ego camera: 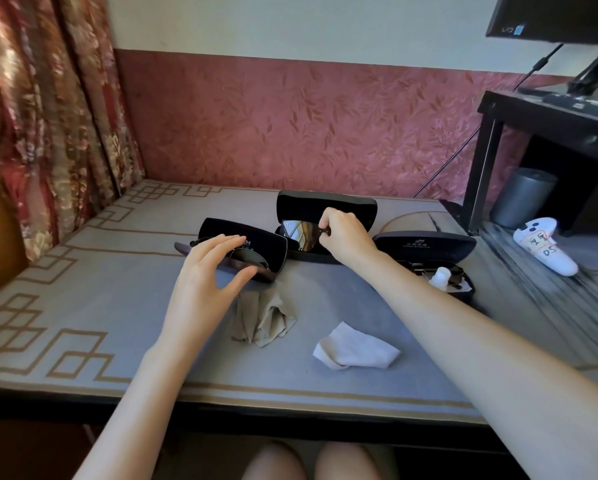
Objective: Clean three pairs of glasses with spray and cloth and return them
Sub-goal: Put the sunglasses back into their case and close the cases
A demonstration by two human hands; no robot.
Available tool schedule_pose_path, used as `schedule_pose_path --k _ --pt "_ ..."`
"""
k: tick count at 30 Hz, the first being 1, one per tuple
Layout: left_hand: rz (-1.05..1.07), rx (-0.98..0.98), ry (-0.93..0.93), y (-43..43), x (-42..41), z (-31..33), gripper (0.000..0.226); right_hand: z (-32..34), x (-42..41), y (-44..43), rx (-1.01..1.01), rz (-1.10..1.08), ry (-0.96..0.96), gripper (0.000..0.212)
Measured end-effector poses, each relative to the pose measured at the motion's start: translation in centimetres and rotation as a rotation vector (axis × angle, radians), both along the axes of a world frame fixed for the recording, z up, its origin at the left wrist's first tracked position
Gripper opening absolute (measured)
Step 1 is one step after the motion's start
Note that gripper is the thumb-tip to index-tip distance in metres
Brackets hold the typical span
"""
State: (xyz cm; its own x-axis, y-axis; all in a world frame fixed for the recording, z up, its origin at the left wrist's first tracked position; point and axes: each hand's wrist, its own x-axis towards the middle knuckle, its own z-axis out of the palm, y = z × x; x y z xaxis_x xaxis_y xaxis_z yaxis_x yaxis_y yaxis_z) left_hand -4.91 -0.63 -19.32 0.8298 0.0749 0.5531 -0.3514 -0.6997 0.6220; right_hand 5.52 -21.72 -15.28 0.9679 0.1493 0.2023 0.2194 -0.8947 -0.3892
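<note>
- A grey mat with a tan border lies below a red wall.
- 3 open black cases sit on it: the left case at 11 o'clock, the middle case at 12, the right case at 1.
- The right hand pinches the mirrored glasses in the middle case.
- The left hand spreads straight fingers over the left case, gripping nothing.
- A beige cloth and a white cloth lie at 6 o'clock of the cases.
- A white spray bottle rests in the right case.
</note>
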Motion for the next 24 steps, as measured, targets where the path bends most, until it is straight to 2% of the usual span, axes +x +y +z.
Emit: schedule_pose_path --k 6,10,12,14,16,17,19,21,24 --pt "-0.017 0.005 0.002 -0.5 0.0 -0.2 0.044 -0.3 0.0 -0.6 0.027 0.019 0.031 0.016" --pt "-0.019 -0.005 -0.001 -0.7 0.0 -0.2 0.042 -0.1 -0.4 -0.5 0.043 0.025 0.044 0.029" --pt "-0.012 -0.017 -0.006 -0.6 0.0 -0.1 0.041 0.3 -1.3 -0.3 0.069 0.029 -0.018 0.035" --pt "-0.002 -0.027 -0.010 -0.3 0.1 0.1 0.040 0.7 -3.0 0.0 0.137 0.021 -0.172 0.036" --pt "0.027 -0.057 -0.028 0.3 0.4 0.5 0.036 0.7 -5.3 0.7 0.248 0.008 -0.317 0.027" --pt "0.056 -0.082 -0.036 0.7 0.7 0.7 0.033 0.6 -6.3 1.2 0.317 0.003 -0.316 0.020" --pt "0.149 -0.137 -0.025 1.5 1.4 1.3 0.028 0.5 -7.9 2.2 0.470 0.007 -0.099 0.017" --pt "0.250 -0.196 0.043 2.5 2.3 1.9 0.029 0.1 -8.5 3.3 0.572 0.017 0.184 0.032" --pt "0.303 -0.273 0.216 3.8 3.7 2.6 0.036 -0.5 -8.4 4.5 0.669 -0.002 0.378 0.043"
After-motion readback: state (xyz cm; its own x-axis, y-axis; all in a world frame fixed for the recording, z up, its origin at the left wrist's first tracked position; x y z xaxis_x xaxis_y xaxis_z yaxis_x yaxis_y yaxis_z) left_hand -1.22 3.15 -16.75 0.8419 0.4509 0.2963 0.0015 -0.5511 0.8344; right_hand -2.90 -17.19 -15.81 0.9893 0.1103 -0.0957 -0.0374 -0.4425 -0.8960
